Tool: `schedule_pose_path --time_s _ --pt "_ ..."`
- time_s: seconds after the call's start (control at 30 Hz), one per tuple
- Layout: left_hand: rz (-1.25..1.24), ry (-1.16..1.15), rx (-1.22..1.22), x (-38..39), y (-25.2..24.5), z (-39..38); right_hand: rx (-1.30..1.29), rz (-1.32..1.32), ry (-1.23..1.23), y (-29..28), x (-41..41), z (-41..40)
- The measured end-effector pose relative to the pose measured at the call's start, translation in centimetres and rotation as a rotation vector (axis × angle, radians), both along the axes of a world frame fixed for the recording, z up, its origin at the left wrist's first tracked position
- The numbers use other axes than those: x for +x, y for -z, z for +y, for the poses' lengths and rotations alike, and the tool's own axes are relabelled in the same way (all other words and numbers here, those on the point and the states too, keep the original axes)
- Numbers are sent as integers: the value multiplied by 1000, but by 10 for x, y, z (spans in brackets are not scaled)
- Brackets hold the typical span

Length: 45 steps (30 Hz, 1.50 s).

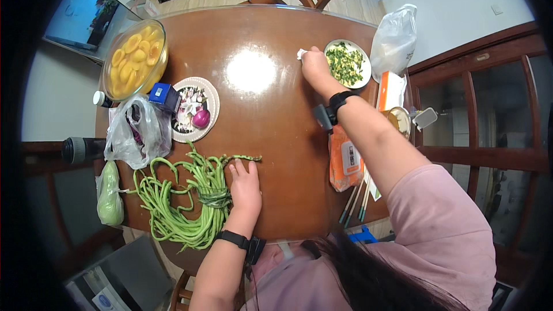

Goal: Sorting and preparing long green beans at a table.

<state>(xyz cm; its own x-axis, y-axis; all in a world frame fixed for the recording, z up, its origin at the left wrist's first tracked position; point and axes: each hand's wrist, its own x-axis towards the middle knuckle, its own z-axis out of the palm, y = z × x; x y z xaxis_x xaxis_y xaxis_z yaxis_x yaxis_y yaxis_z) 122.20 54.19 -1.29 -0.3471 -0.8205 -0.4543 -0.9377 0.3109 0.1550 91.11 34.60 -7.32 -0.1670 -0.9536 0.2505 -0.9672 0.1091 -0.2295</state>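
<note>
My right hand (315, 68) reaches across the wooden table (276, 129) and grips a crumpled white tissue (301, 54). Just right of that hand is a white bowl (367, 67) of chopped greens and scrambled egg (344, 64). My left hand (246, 188) rests with fingers apart beside a tied bundle of long green beans (211, 181). Its fingertips lie close to a single bean stretching right from the bundle; whether they touch it I cannot tell.
At left are a glass bowl (163, 67) of yellow fruit halves, a floral plate (211, 95) with a purple onion (201, 119), a blue box (160, 95), a plastic bag (147, 138) and a bagged gourd (109, 194). Orange wipes (341, 160), chopsticks (355, 203) and a white bag (394, 39) lie right.
</note>
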Motion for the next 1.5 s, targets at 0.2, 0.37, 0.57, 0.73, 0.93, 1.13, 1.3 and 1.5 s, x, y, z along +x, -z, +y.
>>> schedule_pose_path --time_s 0.2,0.37,0.57,0.73,0.93,1.13,1.3,1.5 --pt "42 -47 -47 7 5 5 104 -450 15 0 114 125" --pt "52 -47 -38 6 8 5 294 -419 -342 -31 124 190" --pt "42 -9 -66 -3 8 4 330 -99 279 -25 7 109" --pt "16 -17 -87 3 11 8 417 238 161 -17 110 154" --pt "27 -9 -93 3 10 4 439 -228 -148 -44 143 208" --pt "51 1 -151 -7 11 6 159 -293 498 -20 42 146" --pt "36 -11 -177 7 20 9 387 -385 313 -14 104 153" --pt "68 -13 -141 4 16 6 406 -184 -198 -26 160 214"
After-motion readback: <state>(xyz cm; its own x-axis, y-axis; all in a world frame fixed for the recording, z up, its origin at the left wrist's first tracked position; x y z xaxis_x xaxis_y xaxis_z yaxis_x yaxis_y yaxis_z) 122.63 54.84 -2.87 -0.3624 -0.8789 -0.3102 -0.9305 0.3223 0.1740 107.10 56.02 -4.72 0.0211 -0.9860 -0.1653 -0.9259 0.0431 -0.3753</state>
